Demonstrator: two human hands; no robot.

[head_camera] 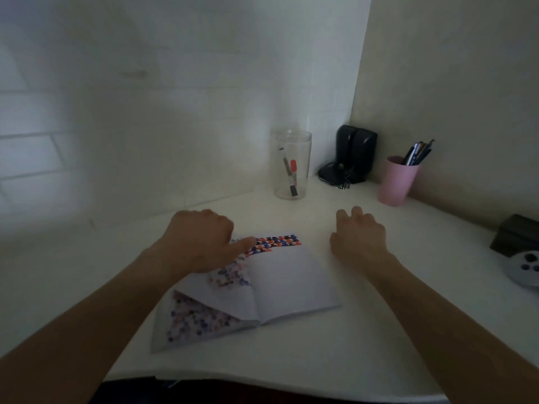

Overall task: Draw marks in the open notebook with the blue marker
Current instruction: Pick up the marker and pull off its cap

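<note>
- The open notebook (280, 281) lies on the white surface (364, 330), its right page blank, its left pages covered in blue and red marks.
- The left hand (201, 240) rests on the notebook's upper left page, fingers curled, one finger stretched along the paper; its grip holds nothing.
- The right hand (360, 237) rests palm down on the surface just right of the notebook, fingers loosely spread, its grip empty.
- A clear jar (292, 164) stands behind the notebook with markers (292, 177) inside, one red-capped; a blue one cannot be told.
- A pink cup (396, 180) of pens stands at the right, near black speakers (354, 151).
</note>
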